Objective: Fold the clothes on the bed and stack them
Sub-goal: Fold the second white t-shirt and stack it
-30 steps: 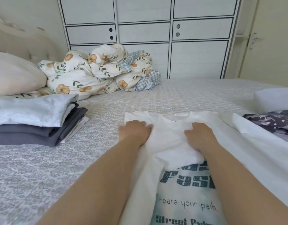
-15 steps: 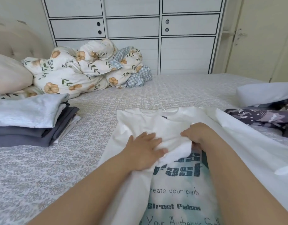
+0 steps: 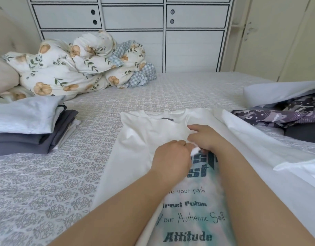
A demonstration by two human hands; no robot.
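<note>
— What are your hands doing?
— My left hand [image 3: 171, 157] and right hand [image 3: 205, 137] are meeting, fingers [image 3: 194, 127] curling round and pinching a folded white edge of the white cotton T-shirt with teal printed lettering [image 3: 144, 134].
— Where is it lying?
— It's lying flat under my fingers on the grey patterned bed [image 3: 46, 183]. Left of my fingers, the folded stack of grey and pale-blue clothes [image 3: 28, 128] is sitting; right of them, a dark patterned garment [image 3: 277, 116] is lying.

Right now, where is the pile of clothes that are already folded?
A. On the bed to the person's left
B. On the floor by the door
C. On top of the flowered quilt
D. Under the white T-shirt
A: the folded stack of grey and pale blue pieces sits on the bed, left of the white T-shirt that both hands are working on.
</note>
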